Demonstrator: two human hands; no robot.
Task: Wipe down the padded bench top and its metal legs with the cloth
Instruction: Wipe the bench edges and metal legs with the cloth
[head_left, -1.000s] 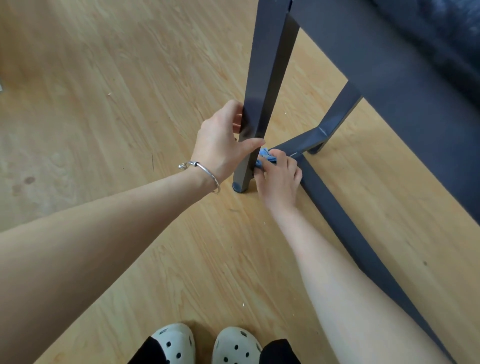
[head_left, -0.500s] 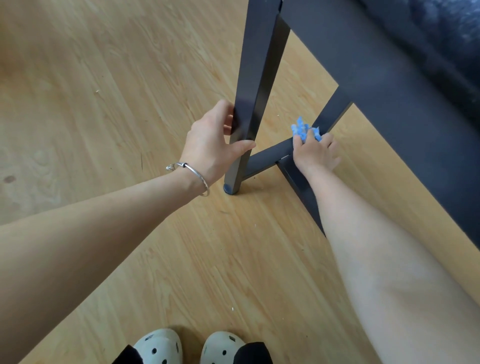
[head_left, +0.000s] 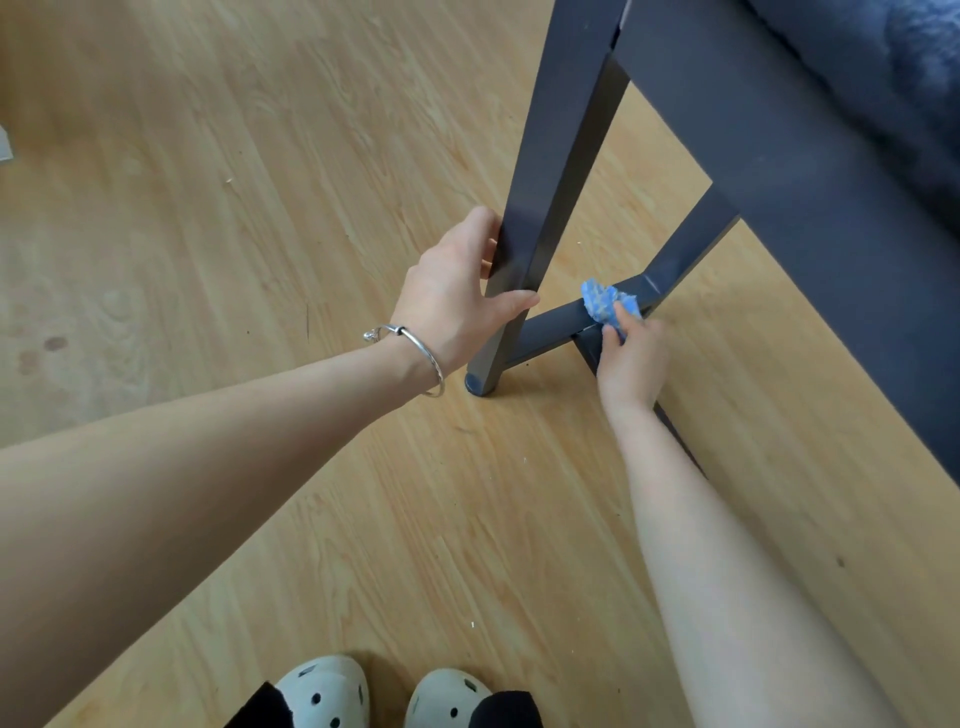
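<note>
While working low on the frame, with two spotted shoes (head_left: 322, 693) planted at six o'clock on the wooden floor (head_left: 208, 208), seems to be on the legs step, not the top. Past the shoes, toward twelve o'clock: left hand (head_left: 457, 296), bracelet (head_left: 410, 348) at the wrist, clamped round the near leg (head_left: 550, 192) just above its foot cap (head_left: 480, 384), thumb across the front face, fingers curled behind. Steadies the bench, by the look of it. At three o'clock from that hand: right hand (head_left: 631, 358), fingers pinched on the bunched blue cloth (head_left: 605, 304). Presses the cloth onto the top of the low crossbar (head_left: 550, 325), between the two legs and nearer the far leg (head_left: 691, 239).

Next, probably, calls for a firm slide along the crossbar toward nine o'clock, as far as the near leg. Then calls for a wrap of the cloth round the bar for the underside and a climb up the far leg toward one o'clock. Calls also for a firm left-hand hold, against any shift of the bench.

Farther off, from one to three o'clock: long dark rail (head_left: 779, 156) of the bench and, beyond, a sliver of the padded top (head_left: 909, 78), cut off by the corner. Cannot tell whether wiped. Hidden as well: left fingertips behind the leg, most of the lengthwise bar under the right forearm, the other end of the bench altogether.
</note>
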